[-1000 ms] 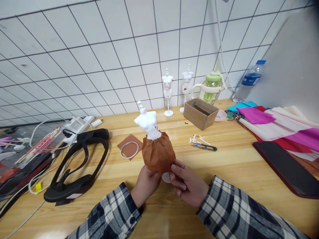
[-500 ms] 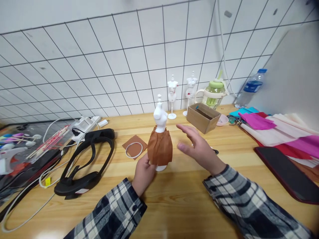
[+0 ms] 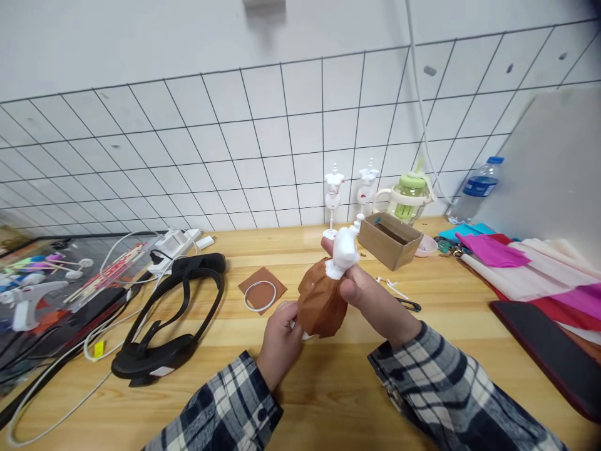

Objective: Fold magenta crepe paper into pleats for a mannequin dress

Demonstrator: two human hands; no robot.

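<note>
A small white dress-form figure (image 3: 345, 249) wears a gathered brown cloth skirt (image 3: 323, 304) and leans to the right. My right hand (image 3: 370, 294) is closed round its torso, thumb in front and a finger behind. Low at the left of the skirt, my left hand (image 3: 283, 335) is closed on the lower part of the figure, where a bit of the white base shows. To the left, a silver ring (image 3: 260, 309) lies over a brown cloth square (image 3: 277, 289).
Two more white dress forms (image 3: 333, 194) stand by the wall, near a cardboard box (image 3: 392, 247) and a green-lidded jug (image 3: 412, 194). A black headset (image 3: 162, 351) and cables lie left. Folded cloths (image 3: 539, 263), a bottle (image 3: 477, 188) and a dark phone (image 3: 539, 344) are right.
My right hand has closed on the figure's torso from an open pose. The figure has tipped to the right, and the view has tilted upward.
</note>
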